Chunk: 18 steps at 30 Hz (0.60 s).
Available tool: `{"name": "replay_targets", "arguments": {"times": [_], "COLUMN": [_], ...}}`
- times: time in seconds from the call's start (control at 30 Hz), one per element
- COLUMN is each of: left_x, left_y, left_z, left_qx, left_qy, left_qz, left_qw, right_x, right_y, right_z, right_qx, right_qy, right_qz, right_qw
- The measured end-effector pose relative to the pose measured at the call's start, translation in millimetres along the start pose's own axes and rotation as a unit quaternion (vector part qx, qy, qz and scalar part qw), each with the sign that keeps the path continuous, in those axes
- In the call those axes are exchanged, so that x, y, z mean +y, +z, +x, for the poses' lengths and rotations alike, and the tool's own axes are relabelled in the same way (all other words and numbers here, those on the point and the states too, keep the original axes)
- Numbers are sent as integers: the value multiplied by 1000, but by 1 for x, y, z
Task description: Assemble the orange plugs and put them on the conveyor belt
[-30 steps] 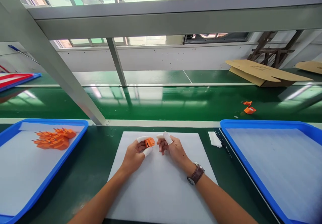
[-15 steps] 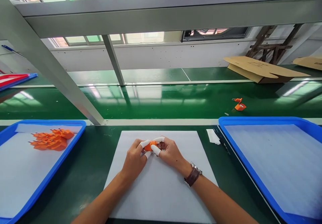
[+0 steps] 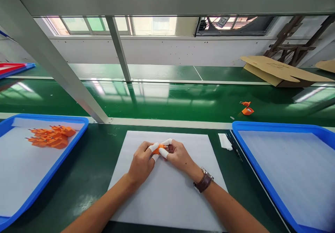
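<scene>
Both hands meet over a white foam sheet (image 3: 167, 191) in front of me. My left hand (image 3: 142, 161) and my right hand (image 3: 178, 155) pinch the same small orange plastic part (image 3: 158, 149) between thumbs and forefingers that wear white finger cots. Most of the part is hidden by the fingertips. A brown-strapped watch (image 3: 203, 181) sits on my right wrist.
A blue tray (image 3: 56, 163) at left holds a pile of orange parts (image 3: 51, 137) on white foam. Another blue tray (image 3: 264, 172) at right holds only foam. Two loose orange parts (image 3: 246, 108) lie on the green belt (image 3: 167, 100). A slanted metal post (image 3: 52, 62) rises at left; cardboard (image 3: 277, 73) lies far right.
A second ago only my left hand held the orange part and my right hand was apart from it. The right hand has since closed onto the part, and the view has tilted down a little.
</scene>
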<state>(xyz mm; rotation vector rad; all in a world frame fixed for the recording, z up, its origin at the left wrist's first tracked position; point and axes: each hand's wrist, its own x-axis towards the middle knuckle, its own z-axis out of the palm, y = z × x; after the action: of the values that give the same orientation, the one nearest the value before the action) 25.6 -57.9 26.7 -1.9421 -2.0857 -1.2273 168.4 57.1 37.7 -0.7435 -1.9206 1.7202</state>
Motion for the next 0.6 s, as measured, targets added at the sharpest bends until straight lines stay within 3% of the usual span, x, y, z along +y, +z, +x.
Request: {"name": "replay_targets", "arguments": {"times": [0.17, 0.4, 0.5, 0.6], "left_x": [1, 3, -2, -9], "left_y": [-7, -9, -15, -24], "left_z": [7, 11, 15, 22], "left_qx": [-37, -51, -49, -56], "left_qy": [-41, -161, -250, -318], "left_qz": [-45, -127, -262, -420], "left_qw": [997, 977, 931, 848], "right_x": [-6, -4, 0, 0], "right_y": [-2, -10, -11, -11], "right_z": [1, 7, 9, 8], "right_qx": [5, 26, 32, 27], "right_qy": [16, 16, 10, 9], "right_qz": [39, 200, 232, 209], "right_qw": [999, 979, 972, 977]}}
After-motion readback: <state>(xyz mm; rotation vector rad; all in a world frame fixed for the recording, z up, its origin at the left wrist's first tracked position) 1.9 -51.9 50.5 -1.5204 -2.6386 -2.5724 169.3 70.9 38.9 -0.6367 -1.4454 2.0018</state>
